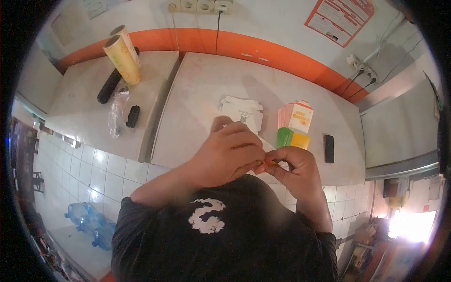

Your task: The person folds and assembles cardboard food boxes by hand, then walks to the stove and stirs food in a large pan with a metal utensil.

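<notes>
Close to my chest, my two hands meet over a small orange-red piece (261, 168), perhaps folded card. The fingers of my right hand (298, 170) pinch it. My left hand (230, 150) is curled over its other side, and its fingertips are partly hidden behind the hand. Beyond my left hand, a white unfolded carton (249, 113) with a printed code lies on the table (197, 94). To the right rests a stack of white and orange printed cartons (299, 115), with a green card (284, 137) and a yellow card (300, 141) at its near side.
A black phone (329, 149) lies at the right. On the left table stand rolls (123, 61) beside a black object (109, 86), a clear plastic bag (117, 113) and a small black item (133, 116). Blue water bottles (91, 223) are at the lower left.
</notes>
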Action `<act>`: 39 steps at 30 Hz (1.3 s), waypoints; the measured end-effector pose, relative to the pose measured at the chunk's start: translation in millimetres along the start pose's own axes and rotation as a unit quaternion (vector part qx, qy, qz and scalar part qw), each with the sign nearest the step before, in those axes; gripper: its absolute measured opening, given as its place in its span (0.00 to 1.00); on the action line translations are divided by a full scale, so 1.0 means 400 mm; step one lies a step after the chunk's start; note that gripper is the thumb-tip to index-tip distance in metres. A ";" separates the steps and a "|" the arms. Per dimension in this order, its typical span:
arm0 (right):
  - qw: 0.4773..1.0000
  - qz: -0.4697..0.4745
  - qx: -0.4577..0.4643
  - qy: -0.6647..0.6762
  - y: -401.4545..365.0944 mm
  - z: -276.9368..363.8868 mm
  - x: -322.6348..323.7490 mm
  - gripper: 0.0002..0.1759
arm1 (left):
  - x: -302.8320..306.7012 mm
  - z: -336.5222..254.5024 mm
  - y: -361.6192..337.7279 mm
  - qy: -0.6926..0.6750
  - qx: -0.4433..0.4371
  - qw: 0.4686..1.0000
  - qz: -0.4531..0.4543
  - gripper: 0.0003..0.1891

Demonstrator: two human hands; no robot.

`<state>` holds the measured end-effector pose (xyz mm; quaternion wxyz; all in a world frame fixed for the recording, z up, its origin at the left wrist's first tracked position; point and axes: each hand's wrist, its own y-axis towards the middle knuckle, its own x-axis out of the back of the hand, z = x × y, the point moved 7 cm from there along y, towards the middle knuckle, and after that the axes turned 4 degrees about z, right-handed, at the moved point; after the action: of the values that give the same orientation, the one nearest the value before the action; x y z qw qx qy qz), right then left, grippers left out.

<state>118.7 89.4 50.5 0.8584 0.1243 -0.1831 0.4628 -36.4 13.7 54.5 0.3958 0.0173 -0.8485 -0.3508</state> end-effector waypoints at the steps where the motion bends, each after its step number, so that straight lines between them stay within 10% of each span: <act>1: 0.999 0.017 0.016 -0.027 0.001 0.011 0.003 0.11 | -0.009 0.013 -0.001 -0.049 0.039 0.998 0.020 0.14; 6: 0.983 -0.059 0.070 -0.157 0.005 0.012 0.033 0.16 | -0.070 0.065 -0.020 -0.336 0.250 0.901 0.112 0.18; 9: 0.950 -0.183 0.149 -0.203 -0.011 0.049 0.040 0.20 | -0.043 0.075 -0.020 -0.303 0.211 0.929 -0.031 0.14; 17: 0.865 -0.168 0.347 -0.320 -0.064 0.124 0.002 0.18 | -0.002 0.030 -0.014 -0.539 0.264 0.800 -0.003 0.14; 24: 0.917 -0.147 0.286 -0.236 -0.055 0.170 0.018 0.18 | 0.011 -0.024 -0.015 -0.591 0.237 0.770 -0.032 0.14; 27: 0.969 -0.087 0.185 -0.141 -0.038 0.147 0.021 0.18 | 0.039 -0.037 0.012 -0.357 0.127 0.924 0.050 0.13; 39: 0.986 -0.023 0.120 -0.110 -0.026 0.101 0.017 0.16 | 0.030 -0.013 0.001 -0.220 0.153 0.963 0.040 0.10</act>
<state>122.8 73.6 89.4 0.8222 0.2803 -0.2169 0.4454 -41.0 7.2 65.2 0.2061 -0.0343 -0.9581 -0.1959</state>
